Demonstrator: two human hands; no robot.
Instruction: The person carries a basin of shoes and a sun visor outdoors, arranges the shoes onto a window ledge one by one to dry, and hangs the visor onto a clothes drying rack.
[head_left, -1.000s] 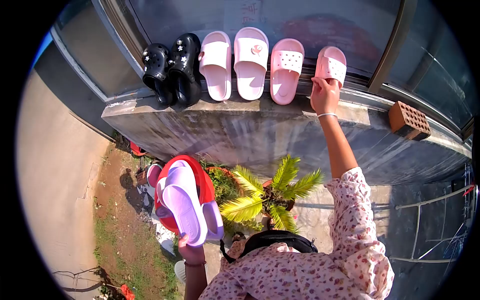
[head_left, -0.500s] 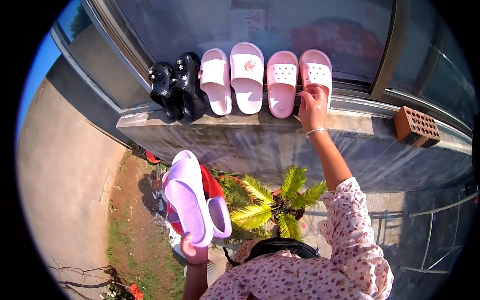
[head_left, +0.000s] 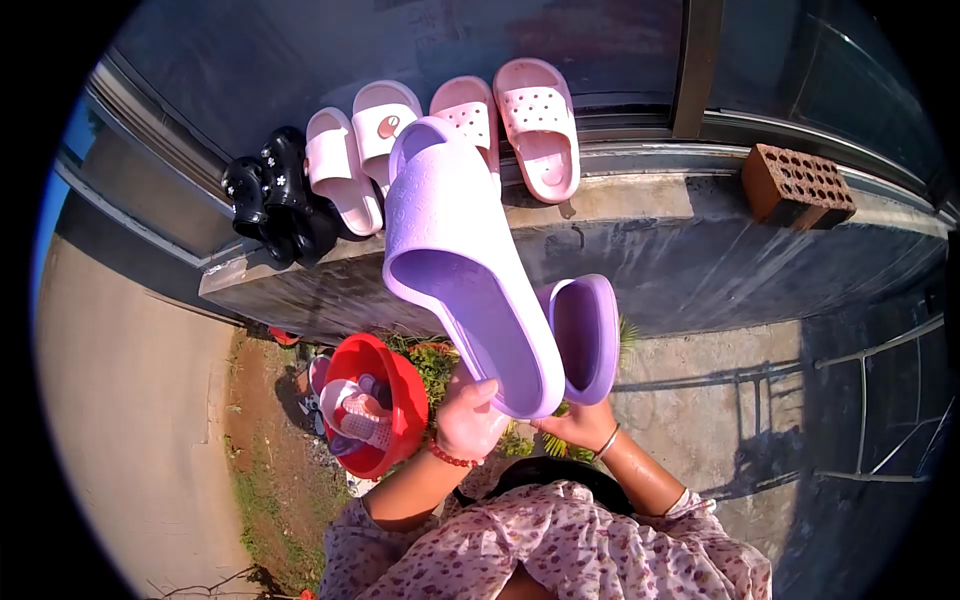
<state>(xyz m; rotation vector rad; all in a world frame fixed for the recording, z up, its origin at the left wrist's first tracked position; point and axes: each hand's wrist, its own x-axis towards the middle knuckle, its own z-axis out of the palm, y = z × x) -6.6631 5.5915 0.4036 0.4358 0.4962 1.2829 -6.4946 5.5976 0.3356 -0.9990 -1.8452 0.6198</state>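
My left hand [head_left: 468,418] is closed on the heel end of a lilac slide sandal [head_left: 455,215], thumb on its footbed. The slide is held up and tilted, its toe overlapping the pink slides on the ledge. Just right of it is a second lilac slide [head_left: 584,340], seen at an angle. My right hand [head_left: 582,424] grips its lower end; most of those fingers are hidden. Behind, on the ledge, lean a pink slide with holes [head_left: 540,130], its partly covered mate [head_left: 465,105], two paler pink slides [head_left: 342,175] and a pair of black clogs [head_left: 285,200].
A red tub [head_left: 405,400] with more footwear inside stands on the ground at lower left. A perforated brick [head_left: 797,187] sits on the ledge [head_left: 650,200] at right, below the window. Metal rails [head_left: 862,415] stand at far right, and a mostly hidden potted plant is below my hands.
My right hand has left the right pink slide on the ledge and come down to the second lilac slide. The lilac slides have moved up and right. The view has shifted right.
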